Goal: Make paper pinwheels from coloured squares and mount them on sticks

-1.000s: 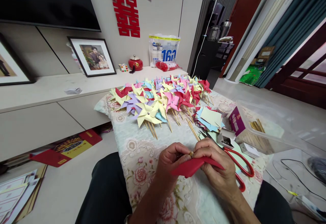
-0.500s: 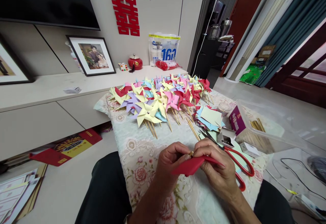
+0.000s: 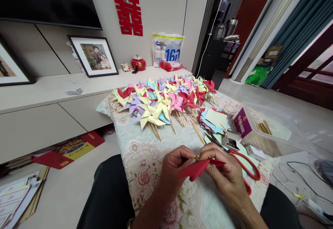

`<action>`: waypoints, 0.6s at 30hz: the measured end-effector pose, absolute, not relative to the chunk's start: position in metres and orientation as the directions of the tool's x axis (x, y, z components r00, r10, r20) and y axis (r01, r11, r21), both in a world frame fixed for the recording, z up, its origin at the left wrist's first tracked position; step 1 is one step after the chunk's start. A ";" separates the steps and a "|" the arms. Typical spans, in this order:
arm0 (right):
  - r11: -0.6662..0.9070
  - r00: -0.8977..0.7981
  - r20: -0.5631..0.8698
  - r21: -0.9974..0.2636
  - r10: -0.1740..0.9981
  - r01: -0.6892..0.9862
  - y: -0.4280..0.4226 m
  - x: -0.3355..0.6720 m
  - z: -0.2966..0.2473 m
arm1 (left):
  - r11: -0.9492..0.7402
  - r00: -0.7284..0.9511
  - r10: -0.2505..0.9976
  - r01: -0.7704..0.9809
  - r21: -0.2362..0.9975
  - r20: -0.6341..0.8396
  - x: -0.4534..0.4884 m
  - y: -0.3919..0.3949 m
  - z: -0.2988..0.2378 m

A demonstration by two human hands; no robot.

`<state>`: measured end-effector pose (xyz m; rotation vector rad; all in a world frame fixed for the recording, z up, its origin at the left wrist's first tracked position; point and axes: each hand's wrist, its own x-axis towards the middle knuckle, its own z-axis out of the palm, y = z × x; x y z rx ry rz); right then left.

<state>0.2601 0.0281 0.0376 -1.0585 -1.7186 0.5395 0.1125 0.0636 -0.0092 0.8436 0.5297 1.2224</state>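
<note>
Both hands meet over the near part of the table, closed on a piece of red paper (image 3: pixel 195 169) with folded, pointed corners. My left hand (image 3: pixel 174 168) pinches its left side, beside the tip of a thin wooden stick (image 3: pixel 197 157). My right hand (image 3: pixel 224 171) grips the right side, fingers curled over the top and thumb underneath. Most of the stick is hidden by the fingers. Just behind my right hand lie red-handled scissors (image 3: pixel 244 163), blades pointing away to the left. Finished paper pinwheels (image 3: pixel 152 114) on sticks are heaped at the table's far side.
Stacked coloured paper squares (image 3: pixel 214 119), loose sticks (image 3: pixel 197 132) and a small open box of pins (image 3: pixel 232 143) lie beyond the hands. A clear plastic bin (image 3: pixel 275 137) with sticks stands at the right edge. A floral cloth (image 3: pixel 145 152) covers the table.
The red paper has tilted slightly in my fingers, and its right part shows less. Both hands keep nearly the same place and grip.
</note>
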 end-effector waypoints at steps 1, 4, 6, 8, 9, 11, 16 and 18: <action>0.510 -0.106 0.514 -0.763 0.851 0.398 0.028 0.260 0.038 | 0.108 0.284 0.955 -0.593 0.798 0.082 0.113 0.063 -0.010; 0.483 -0.094 0.487 -0.786 0.868 0.387 0.028 0.260 0.037 | 0.082 0.271 0.958 -0.573 0.815 0.094 0.113 0.062 -0.010; 0.457 -0.086 0.460 -0.809 0.884 0.370 0.028 0.260 0.036 | 0.049 0.248 0.962 -0.563 0.825 0.112 0.114 0.062 -0.010; 0.435 -0.075 0.438 -0.831 0.896 0.347 0.028 0.261 0.035 | 0.027 0.232 0.964 -0.561 0.828 0.126 0.115 0.062 -0.010; 0.425 -0.068 0.429 -0.840 0.901 0.337 0.028 0.261 0.034 | 0.021 0.231 0.964 -0.561 0.828 0.132 0.115 0.062 -0.010; 0.410 -0.059 0.414 -0.854 0.909 0.322 0.028 0.262 0.033 | 0.014 0.238 0.960 -0.562 0.827 0.145 0.116 0.062 -0.010; 0.392 -0.047 0.399 -0.863 0.916 0.318 0.027 0.263 0.033 | -0.002 0.254 0.953 -0.546 0.838 0.168 0.116 0.062 -0.007; 0.392 -0.045 0.399 -0.864 0.916 0.316 0.026 0.264 0.032 | -0.005 0.267 0.948 -0.532 0.846 0.173 0.116 0.061 -0.005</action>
